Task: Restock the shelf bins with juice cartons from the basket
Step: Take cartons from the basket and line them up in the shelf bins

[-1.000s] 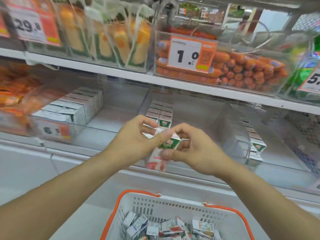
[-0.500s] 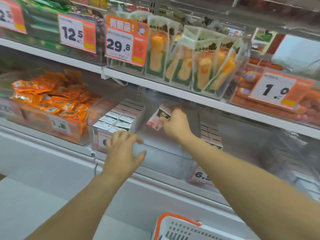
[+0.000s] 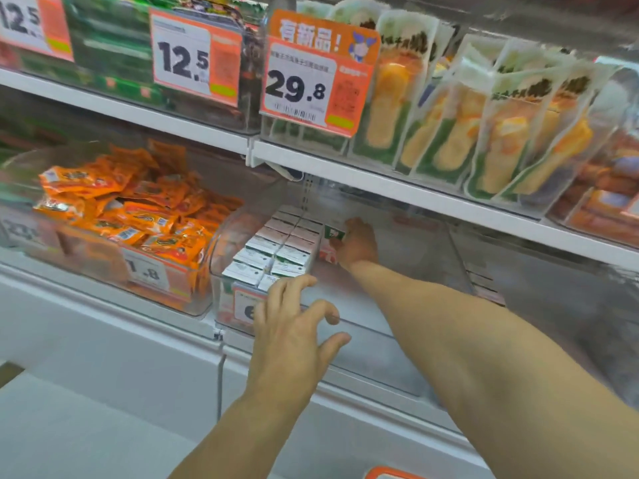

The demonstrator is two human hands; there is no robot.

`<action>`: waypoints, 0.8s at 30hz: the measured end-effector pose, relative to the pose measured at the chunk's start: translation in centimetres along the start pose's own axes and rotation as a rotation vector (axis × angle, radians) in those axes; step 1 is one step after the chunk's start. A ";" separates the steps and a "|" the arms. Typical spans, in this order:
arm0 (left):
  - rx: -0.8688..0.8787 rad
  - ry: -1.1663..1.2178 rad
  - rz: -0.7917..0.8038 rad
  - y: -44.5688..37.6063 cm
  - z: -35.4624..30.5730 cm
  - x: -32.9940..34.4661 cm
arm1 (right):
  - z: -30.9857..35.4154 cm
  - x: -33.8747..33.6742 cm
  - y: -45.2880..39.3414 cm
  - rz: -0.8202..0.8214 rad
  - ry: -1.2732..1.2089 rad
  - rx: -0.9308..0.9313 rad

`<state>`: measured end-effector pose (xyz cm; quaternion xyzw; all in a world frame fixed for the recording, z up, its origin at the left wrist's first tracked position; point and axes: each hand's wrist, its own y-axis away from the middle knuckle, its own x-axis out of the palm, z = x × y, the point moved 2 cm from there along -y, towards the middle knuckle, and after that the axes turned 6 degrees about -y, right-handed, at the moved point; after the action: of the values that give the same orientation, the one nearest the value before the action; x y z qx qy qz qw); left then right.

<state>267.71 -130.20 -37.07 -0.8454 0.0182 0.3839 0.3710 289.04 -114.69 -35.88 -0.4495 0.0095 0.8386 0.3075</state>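
A clear shelf bin on the lower shelf holds two rows of white juice cartons along its left side. My right hand reaches deep into this bin and grips a juice carton with a green and red label, standing right beside the rows. My left hand hovers at the bin's front wall with fingers spread and relaxed, holding nothing. Only an orange corner of the basket shows at the bottom edge.
A bin of orange snack packets stands to the left. Above, the upper shelf carries pouches of yellow food and price tags 12.5 and 29.8. Another clear bin lies to the right.
My right hand carried the carton from in front of me into the bin, down beside the rows. My left hand let go of it and moved to the bin's front. The view swung left.
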 end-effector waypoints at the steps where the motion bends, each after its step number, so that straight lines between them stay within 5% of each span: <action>1: 0.005 -0.002 -0.005 0.0 0.0 0.0 | -0.1 0.0 0.1 -0.013 -0.043 0.028; 5: 0.000 0.003 -0.025 0.1 -0.1 0.2 | 0.1 -2.1 0.7 0.028 -0.189 0.128; 8: -0.016 0.003 -0.015 0.3 -0.4 0.2 | 1.9 -5.7 3.6 0.043 -0.172 0.027; 13: -0.043 -0.056 0.010 0.3 -1.8 -0.8 | 3.4 -14.8 16.6 0.104 -0.188 -0.651; 16: 0.035 -0.022 -0.018 0.7 -4.7 -1.7 | -1.1 -19.2 24.3 0.157 -0.154 -0.790; 21: 0.181 0.226 0.267 3.4 -11.8 -0.8 | -13.3 -21.3 31.3 0.218 -0.165 -0.507; 24: 0.184 0.253 0.577 6.9 -15.1 2.2 | -21.9 -19.8 32.6 0.499 -0.096 -0.138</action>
<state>276.62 -144.30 -36.27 -0.8091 0.3377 0.3620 0.3165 296.40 -157.52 -42.42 -0.4128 0.0484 0.9076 0.0598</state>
